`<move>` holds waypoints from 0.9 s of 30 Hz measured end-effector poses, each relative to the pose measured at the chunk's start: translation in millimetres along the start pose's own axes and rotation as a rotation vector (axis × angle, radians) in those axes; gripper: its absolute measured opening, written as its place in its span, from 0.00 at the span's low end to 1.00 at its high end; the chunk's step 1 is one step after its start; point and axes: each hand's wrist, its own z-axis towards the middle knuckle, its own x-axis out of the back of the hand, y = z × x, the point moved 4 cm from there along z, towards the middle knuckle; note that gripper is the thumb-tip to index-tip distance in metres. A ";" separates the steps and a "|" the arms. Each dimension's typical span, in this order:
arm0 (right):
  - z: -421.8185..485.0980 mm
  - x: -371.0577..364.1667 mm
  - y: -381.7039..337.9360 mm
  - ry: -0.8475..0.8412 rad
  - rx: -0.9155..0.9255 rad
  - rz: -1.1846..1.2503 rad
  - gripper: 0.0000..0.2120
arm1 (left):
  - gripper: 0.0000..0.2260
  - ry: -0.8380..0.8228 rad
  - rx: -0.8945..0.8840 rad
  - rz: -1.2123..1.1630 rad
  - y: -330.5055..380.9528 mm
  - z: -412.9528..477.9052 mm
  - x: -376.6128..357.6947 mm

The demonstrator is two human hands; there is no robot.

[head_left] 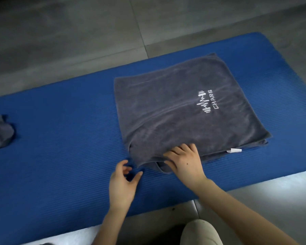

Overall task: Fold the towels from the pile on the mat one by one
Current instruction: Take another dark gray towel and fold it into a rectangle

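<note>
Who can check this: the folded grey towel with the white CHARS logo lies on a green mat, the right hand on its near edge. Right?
Not quite: the head view shows the mat is blue, not green. The folded grey towel with the white CHARS logo does lie on it, the right hand on its near edge.

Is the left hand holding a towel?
No, the left hand hovers open over the blue mat beside the folded towel, gripping nothing.
</note>
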 end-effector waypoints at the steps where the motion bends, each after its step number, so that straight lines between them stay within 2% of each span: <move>1: 2.9 0.6 0.0 0.014 -0.006 0.009 0.03 | 0.22 0.037 -0.003 -0.036 3.4 0.7 -1.7; 3: 8.1 0.8 2.5 0.016 -0.042 0.049 0.10 | 0.17 0.112 -0.012 -0.096 9.9 3.9 -2.3; 6: 13.4 -2.6 5.4 -0.059 -0.032 0.080 0.13 | 0.10 0.156 -0.038 -0.154 21.3 8.2 2.5; 8: 14.9 -7.9 4.5 -0.103 0.029 0.072 0.14 | 0.09 0.122 -0.074 -0.141 31.1 12.2 7.8; 11: 16.1 -7.6 5.4 -0.055 0.026 0.127 0.11 | 0.10 0.024 -0.147 -0.090 44.7 18.4 21.9; 13: 15.6 -1.5 7.9 -0.008 0.001 0.183 0.11 | 0.11 -0.043 -0.320 0.026 52.1 17.5 33.5; 15: 12.6 4.6 7.2 0.017 0.041 0.201 0.10 | 0.11 -0.101 -0.568 0.251 57.2 11.0 40.7; 17: 8.7 6.6 5.1 0.005 0.116 0.169 0.09 | 0.11 -0.176 -0.711 0.512 59.1 2.5 39.5; 21: -4.5 -3.3 3.9 -0.088 0.270 0.018 0.17 | 0.12 -0.377 -0.755 0.846 52.8 -7.2 14.9; 23: -10.8 -9.6 3.3 -0.186 0.313 -0.051 0.16 | 0.10 -0.493 -0.758 0.925 44.6 -12.5 0.3; 27: -23.8 -13.2 0.5 -0.312 0.316 -0.010 0.23 | 0.13 -0.573 -0.690 0.976 34.3 -8.5 -7.5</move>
